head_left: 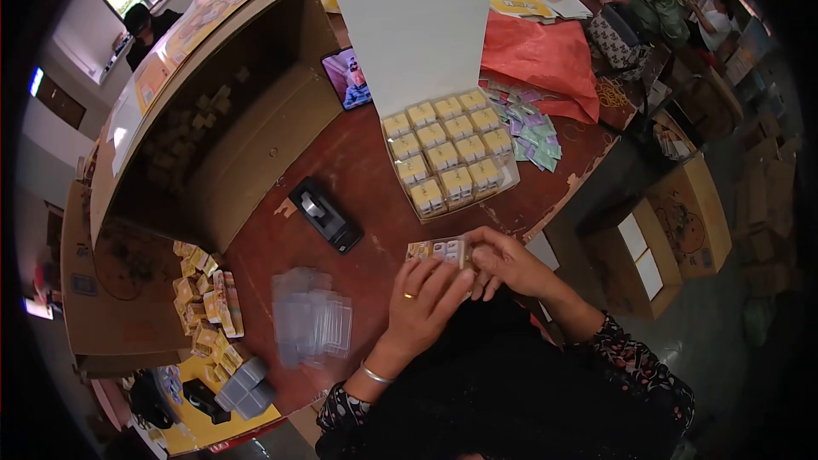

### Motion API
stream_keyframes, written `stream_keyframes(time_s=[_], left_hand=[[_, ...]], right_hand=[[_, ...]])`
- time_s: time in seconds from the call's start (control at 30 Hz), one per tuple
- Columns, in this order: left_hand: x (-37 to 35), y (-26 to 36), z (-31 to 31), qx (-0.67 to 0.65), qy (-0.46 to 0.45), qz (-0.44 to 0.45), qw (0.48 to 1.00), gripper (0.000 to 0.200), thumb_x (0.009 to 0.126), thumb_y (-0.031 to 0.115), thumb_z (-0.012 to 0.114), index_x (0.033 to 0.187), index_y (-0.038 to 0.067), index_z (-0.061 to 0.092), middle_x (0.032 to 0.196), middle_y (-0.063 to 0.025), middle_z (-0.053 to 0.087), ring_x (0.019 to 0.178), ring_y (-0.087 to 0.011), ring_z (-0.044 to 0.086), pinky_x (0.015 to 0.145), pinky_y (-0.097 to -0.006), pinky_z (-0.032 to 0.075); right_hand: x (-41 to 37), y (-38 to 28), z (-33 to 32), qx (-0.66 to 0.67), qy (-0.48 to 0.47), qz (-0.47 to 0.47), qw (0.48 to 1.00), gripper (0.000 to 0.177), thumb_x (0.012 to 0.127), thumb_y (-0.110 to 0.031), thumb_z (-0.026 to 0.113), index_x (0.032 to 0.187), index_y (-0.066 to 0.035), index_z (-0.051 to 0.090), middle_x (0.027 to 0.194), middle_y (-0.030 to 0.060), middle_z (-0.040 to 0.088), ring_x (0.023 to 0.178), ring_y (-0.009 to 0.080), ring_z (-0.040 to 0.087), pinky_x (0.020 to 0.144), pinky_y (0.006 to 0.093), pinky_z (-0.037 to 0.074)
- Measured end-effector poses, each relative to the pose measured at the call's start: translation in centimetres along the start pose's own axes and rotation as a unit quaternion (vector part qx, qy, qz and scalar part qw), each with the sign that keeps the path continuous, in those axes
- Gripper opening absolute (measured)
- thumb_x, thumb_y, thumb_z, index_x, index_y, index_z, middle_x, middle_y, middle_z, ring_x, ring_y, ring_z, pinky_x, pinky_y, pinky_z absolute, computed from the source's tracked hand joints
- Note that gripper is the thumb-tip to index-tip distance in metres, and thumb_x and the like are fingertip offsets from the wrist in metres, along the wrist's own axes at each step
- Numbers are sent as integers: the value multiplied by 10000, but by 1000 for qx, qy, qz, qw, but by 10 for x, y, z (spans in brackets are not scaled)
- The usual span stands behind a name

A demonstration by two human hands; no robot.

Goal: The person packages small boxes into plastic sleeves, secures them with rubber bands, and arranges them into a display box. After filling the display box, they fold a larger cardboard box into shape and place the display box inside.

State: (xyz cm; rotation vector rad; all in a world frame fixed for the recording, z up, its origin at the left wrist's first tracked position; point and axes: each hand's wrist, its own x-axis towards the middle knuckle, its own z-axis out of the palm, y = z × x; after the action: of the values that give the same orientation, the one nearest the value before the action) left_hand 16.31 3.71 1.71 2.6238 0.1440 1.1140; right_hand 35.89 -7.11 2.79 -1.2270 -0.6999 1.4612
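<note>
In front of my body, a small printed box in white, yellow and orange is held between both hands. My left hand, with a ring on one finger, has its fingers closed over the near side of the box. My right hand grips its right end, with the fingers bent; the fingertips are partly hidden. Just beyond stands an open white-lidded carton packed with rows of small yellow-topped boxes. A black tape dispenser and a stack of clear plastic sleeves lie to the left.
A large cardboard box lies open at the left, near a pile of small yellow boxes. A phone leans beside the carton lid. Small packets and a red plastic bag lie right. Other people are in the background.
</note>
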Motion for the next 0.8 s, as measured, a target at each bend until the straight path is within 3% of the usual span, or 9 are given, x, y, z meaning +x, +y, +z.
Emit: stream_keyframes(time_s=[0.07, 0.2, 0.23, 0.37, 0.4, 0.47, 0.5, 0.6, 0.8], left_hand=[[9, 7, 14, 29, -6, 45, 999, 473, 921, 159, 696, 1384, 192, 604, 1320, -98, 587, 1189, -278, 571, 1013, -479, 481], [18, 5, 33, 9, 0, 62, 998, 474, 919, 156, 702, 1381, 187, 603, 1346, -102, 580, 1227, -267, 569, 1037, -484, 468], [22, 3, 36, 1, 1, 57, 998, 480, 915, 160, 709, 1382, 177, 601, 1354, -104, 578, 1243, -267, 565, 1043, -487, 463], [60, -18, 34, 18, -47, -6, 999, 579, 841, 175, 778, 1376, 69, 584, 1390, -102, 568, 1326, -295, 523, 1133, -540, 363], [65, -31, 42, 36, -71, -7, 997, 594, 839, 161, 769, 1388, 54, 569, 1403, -93, 560, 1357, -291, 492, 1149, -560, 331], [77, -45, 59, 57, -102, 24, 993, 600, 852, 171, 754, 1405, 48, 555, 1431, -100, 544, 1384, -295, 466, 1146, -577, 331], [81, -49, 67, 68, -117, 39, 990, 603, 859, 176, 747, 1414, 44, 549, 1445, -104, 536, 1397, -296, 453, 1144, -586, 331], [82, -55, 92, 105, -155, 26, 982, 600, 892, 204, 708, 1438, 30, 528, 1492, -121, 504, 1439, -307, 410, 1152, -611, 320], [70, -59, 103, 132, -175, 21, 975, 580, 918, 204, 648, 1442, -5, 516, 1528, -139, 474, 1466, -324, 385, 1169, -626, 305]], right_hand=[[-1, 15, -10, 11, 4, 26, 1000, 507, 1031, -342, 633, 1358, 12, 475, 1004, 87, 673, 802, 128, 685, 598, 267, 578], [-15, 5, -27, -4, 73, -94, 993, 465, 980, -196, 704, 1345, -17, 479, 1112, 73, 663, 946, 105, 660, 661, 251, 581], [-23, -7, -32, -13, 106, -85, 991, 531, 920, -129, 756, 1361, -31, 476, 1153, 64, 654, 1004, 105, 639, 730, 245, 561], [-39, -43, -80, -161, 252, -190, 935, 552, 839, -50, 759, 1338, -47, 523, 1163, 39, 648, 1002, 90, 626, 798, 237, 516], [-37, -46, -102, -248, 277, -214, 903, 500, 826, -23, 743, 1292, -60, 566, 1164, 22, 645, 999, 79, 623, 796, 246, 529], [-30, -58, -124, -295, 297, -218, 882, 473, 823, -15, 740, 1267, -69, 587, 1178, 7, 646, 1012, 76, 621, 807, 252, 537], [-25, -63, -130, -323, 288, -216, 875, 494, 839, 10, 716, 1299, -72, 559, 1202, 29, 648, 1013, 82, 626, 816, 250, 540], [-14, -64, -149, -233, 239, -161, 929, 515, 852, 38, 692, 1329, -73, 530, 1221, 56, 649, 1010, 95, 637, 830, 242, 535], [4, -56, -177, -240, 154, -141, 948, 519, 869, 62, 668, 1349, -57, 511, 1241, 79, 649, 1049, 121, 649, 859, 259, 546]])
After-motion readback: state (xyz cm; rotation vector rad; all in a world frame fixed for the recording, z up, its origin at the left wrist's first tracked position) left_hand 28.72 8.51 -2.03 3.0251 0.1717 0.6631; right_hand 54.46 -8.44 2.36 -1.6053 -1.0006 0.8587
